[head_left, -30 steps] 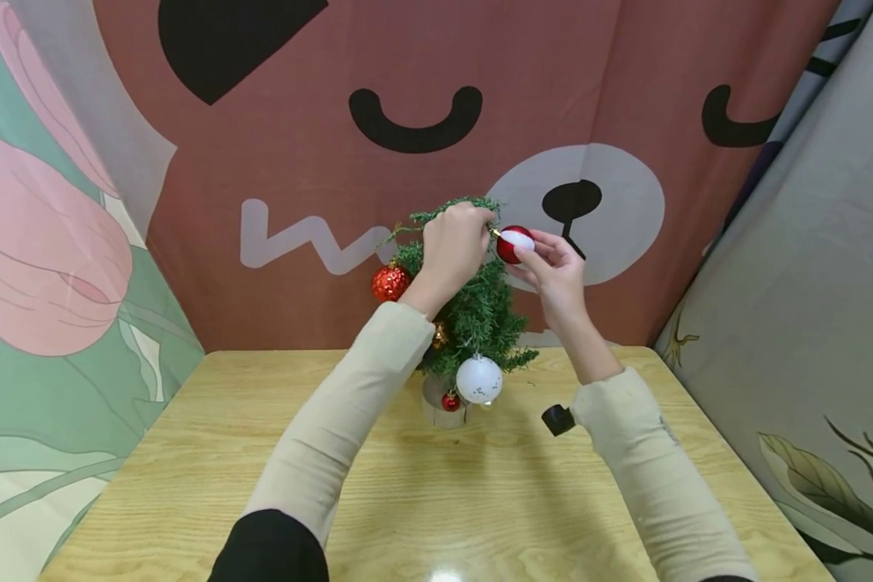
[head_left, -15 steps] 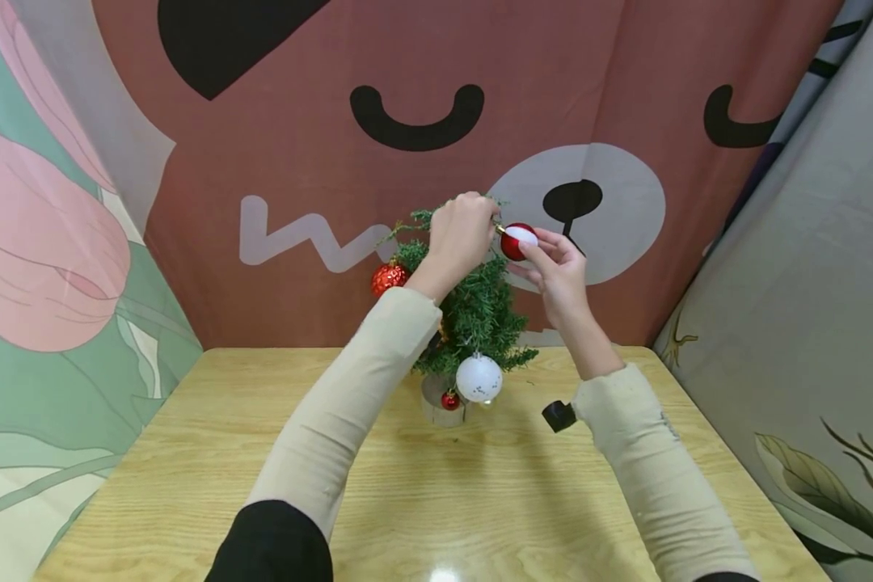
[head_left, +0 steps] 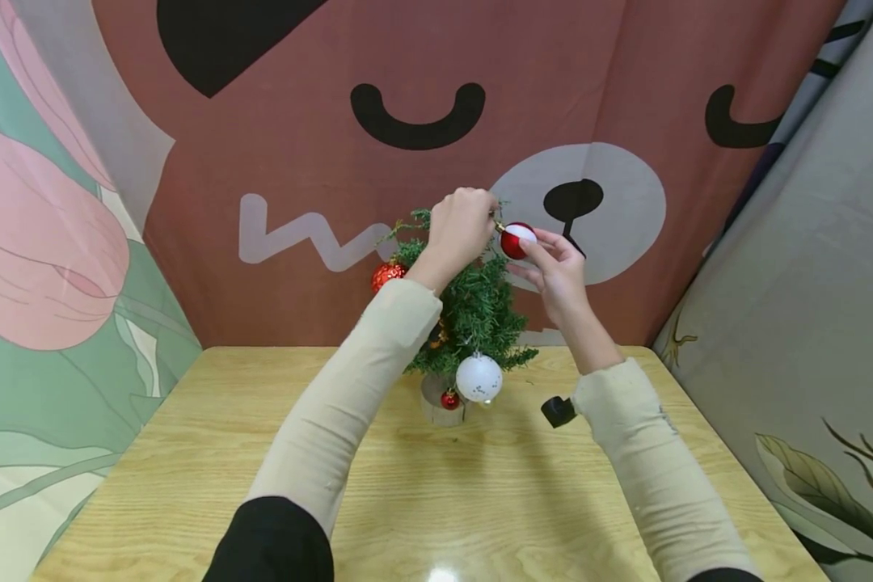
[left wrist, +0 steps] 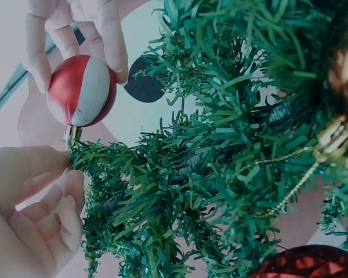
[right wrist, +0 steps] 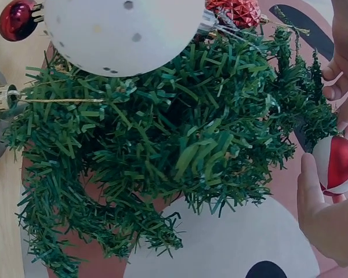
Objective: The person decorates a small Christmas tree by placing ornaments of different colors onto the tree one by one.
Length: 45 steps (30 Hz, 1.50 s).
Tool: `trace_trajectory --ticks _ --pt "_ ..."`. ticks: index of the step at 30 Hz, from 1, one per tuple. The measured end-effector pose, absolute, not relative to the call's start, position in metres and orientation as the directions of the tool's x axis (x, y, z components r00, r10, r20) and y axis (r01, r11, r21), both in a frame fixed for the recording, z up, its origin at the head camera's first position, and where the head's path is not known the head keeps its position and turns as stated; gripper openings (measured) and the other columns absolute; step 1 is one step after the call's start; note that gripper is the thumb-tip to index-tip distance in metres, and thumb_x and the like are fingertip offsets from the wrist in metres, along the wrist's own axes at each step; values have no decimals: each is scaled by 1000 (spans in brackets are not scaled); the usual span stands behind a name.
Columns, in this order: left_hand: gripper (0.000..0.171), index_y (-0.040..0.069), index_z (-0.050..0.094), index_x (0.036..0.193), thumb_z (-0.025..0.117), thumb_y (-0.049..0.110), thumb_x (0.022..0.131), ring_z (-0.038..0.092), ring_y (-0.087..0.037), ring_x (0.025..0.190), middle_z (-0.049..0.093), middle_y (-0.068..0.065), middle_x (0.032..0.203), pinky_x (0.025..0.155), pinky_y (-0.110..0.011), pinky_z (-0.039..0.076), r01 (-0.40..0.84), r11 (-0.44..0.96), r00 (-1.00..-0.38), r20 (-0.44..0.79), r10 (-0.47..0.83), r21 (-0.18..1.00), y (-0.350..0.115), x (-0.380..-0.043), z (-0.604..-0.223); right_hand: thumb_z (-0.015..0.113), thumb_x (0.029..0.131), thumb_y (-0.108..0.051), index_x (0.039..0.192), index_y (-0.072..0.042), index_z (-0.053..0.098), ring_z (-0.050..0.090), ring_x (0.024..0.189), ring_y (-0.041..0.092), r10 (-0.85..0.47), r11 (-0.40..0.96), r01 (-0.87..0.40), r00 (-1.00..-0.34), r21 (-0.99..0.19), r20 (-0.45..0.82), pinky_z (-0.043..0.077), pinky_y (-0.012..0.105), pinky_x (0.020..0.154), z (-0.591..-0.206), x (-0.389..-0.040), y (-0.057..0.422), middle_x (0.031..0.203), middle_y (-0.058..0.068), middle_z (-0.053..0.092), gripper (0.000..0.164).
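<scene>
A small artificial Christmas tree stands on a wooden stump base. My right hand holds a red and white Christmas ball beside the treetop, thumb and fingers around its sides. The ball's gold cap points toward my left hand. In the left wrist view, the left thumb and finger pinch at a branch tip right beside that cap. I cannot tell whether a hanging loop is also between these fingertips. From the right wrist view, both hands meet around the ball at the right edge.
A white ball and a small red ball hang low in front. On the left side hangs a glittery red ball. A wooden table lies below, a printed curtain behind. A black device sits at the right cuff.
My left hand has risen slightly at the treetop. The right hand and the red and white ball have stayed almost in place.
</scene>
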State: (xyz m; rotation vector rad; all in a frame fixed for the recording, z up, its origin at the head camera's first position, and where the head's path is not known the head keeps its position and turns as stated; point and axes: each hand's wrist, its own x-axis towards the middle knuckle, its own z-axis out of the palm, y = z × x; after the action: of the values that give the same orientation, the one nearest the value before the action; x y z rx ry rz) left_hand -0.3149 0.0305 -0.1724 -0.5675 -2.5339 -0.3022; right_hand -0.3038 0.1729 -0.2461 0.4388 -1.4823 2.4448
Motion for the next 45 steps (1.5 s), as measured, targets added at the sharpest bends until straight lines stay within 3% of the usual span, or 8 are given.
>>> trace_trajectory --ticks 4,9,16,26,31,37,45 --pt "19 13 67 82 50 14 90 49 -12 54 61 -1 75 45 -24 36 453 886 -774 539 333 104 31 -315 -172 57 85 0 102 -1 51 59 86 18 48 -458 -353 -926 -816 374 51 33 70 -248 -305 174 106 13 45 18" --pt "31 12 41 59 49 12 89 29 -13 48 37 0 55 42 -24 25 431 893 -786 538 304 125 31 -315 -173 56 86 -1 102 -2 51 61 84 17 39 -439 -348 -928 -828 369 51 34 72 -250 -305 174 105 12 45 18" --pt "26 11 46 64 52 18 88 38 -14 49 40 -1 58 43 -25 31 404 903 -822 491 287 147 31 -314 -174 55 86 0 101 -1 50 62 80 16 21 -438 -332 -933 -836 360 50 36 74 -255 -304 172 104 12 46 16" --pt "17 11 56 73 55 20 88 47 -15 55 51 -2 67 45 -26 34 405 909 -804 511 306 93 30 -309 -178 52 87 3 104 -3 48 60 80 16 34 -406 -335 -935 -850 352 50 36 74 -262 -303 170 103 13 43 18" --pt "15 11 57 76 52 17 88 46 -15 53 53 -3 68 43 -26 33 399 915 -794 522 313 58 30 -307 -181 53 87 3 110 -2 48 59 83 17 38 -355 -356 -930 -865 367 49 37 77 -265 -301 171 102 13 43 24" --pt "15 10 55 74 52 15 88 43 -14 52 53 -3 67 43 -26 30 422 906 -761 559 331 38 29 -308 -186 58 83 5 105 -2 45 56 85 17 55 -257 -404 -913 -878 404 49 37 77 -268 -299 171 99 10 44 27" --pt "13 9 57 80 52 17 89 48 -15 54 52 -3 69 44 -26 34 448 892 -758 557 340 66 26 -307 -189 61 80 6 114 2 45 54 81 14 49 -111 -467 -884 -877 465 51 30 70 -274 -296 170 95 7 47 38"
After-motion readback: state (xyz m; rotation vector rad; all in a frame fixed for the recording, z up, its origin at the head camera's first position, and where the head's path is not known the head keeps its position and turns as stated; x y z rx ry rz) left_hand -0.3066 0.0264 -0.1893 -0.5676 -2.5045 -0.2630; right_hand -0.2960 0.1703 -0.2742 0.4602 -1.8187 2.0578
